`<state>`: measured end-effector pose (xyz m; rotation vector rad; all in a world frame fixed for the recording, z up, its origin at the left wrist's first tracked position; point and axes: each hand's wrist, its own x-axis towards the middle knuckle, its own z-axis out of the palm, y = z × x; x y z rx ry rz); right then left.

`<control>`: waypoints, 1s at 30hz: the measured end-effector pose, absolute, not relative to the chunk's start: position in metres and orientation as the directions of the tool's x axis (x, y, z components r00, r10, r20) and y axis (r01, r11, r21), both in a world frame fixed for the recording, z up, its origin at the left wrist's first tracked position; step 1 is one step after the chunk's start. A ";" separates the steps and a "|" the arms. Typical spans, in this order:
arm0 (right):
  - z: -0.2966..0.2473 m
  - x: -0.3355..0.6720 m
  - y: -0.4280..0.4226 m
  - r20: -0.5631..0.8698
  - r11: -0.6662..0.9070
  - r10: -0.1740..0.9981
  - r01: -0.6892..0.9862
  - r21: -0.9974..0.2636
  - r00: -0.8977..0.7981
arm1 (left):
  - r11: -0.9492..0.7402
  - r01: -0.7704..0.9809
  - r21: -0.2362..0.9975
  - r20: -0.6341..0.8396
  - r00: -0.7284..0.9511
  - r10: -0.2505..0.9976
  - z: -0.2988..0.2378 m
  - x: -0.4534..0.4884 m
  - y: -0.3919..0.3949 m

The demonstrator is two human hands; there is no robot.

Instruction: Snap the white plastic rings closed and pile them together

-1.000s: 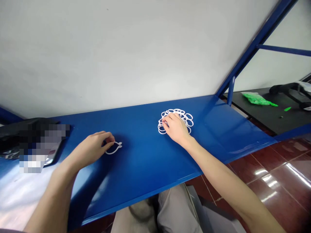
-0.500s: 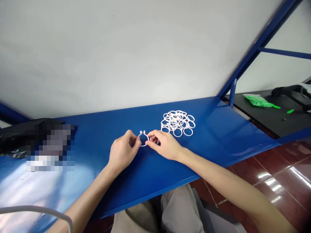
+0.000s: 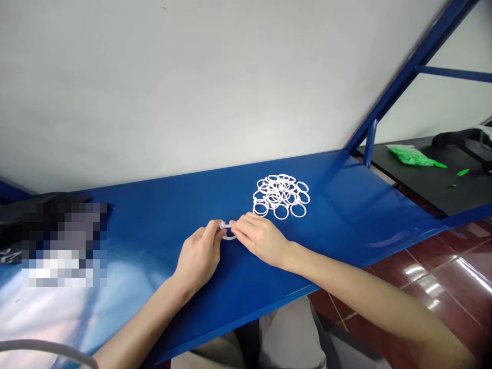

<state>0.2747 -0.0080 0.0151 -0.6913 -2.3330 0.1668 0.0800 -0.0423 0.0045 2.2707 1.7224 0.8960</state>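
Between my two hands, just over the blue table, is a white plastic ring, the kind with a small clasp. My left hand pinches its left side, by a knob at the top. From the other side, the fingers of my right hand press on the ring's right part and cover some of it. The ring's ends look joined at the top, though fingers hide whether they are fastened. Behind my right hand lies a pile of similar white rings, several of them overlapping.
Black plastic and a blurred-out item lie at the table's left. A blue metal frame rises at the back right. Beyond it, a green-filled bag rests on a black surface. A grey cable-like strip crosses the lower left.
The ring stood open with a gap at its top; now its ends are together there. My right fingers have moved from its side to the top. The view has shifted slightly.
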 end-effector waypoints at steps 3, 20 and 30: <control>0.017 0.273 -0.012 0.584 0.877 0.458 0.446 -0.176 -0.670 | -0.389 0.806 0.447 0.413 0.200 0.889 0.005 0.079 -0.043; 0.003 0.276 -0.009 0.584 0.860 0.459 0.500 -0.102 -0.669 | -0.424 0.789 0.445 0.445 0.216 0.869 -0.004 0.077 -0.042; -0.005 0.273 -0.007 0.639 0.844 0.479 0.516 -0.147 -0.602 | -0.346 0.706 0.618 0.256 0.235 0.938 -0.001 0.075 -0.035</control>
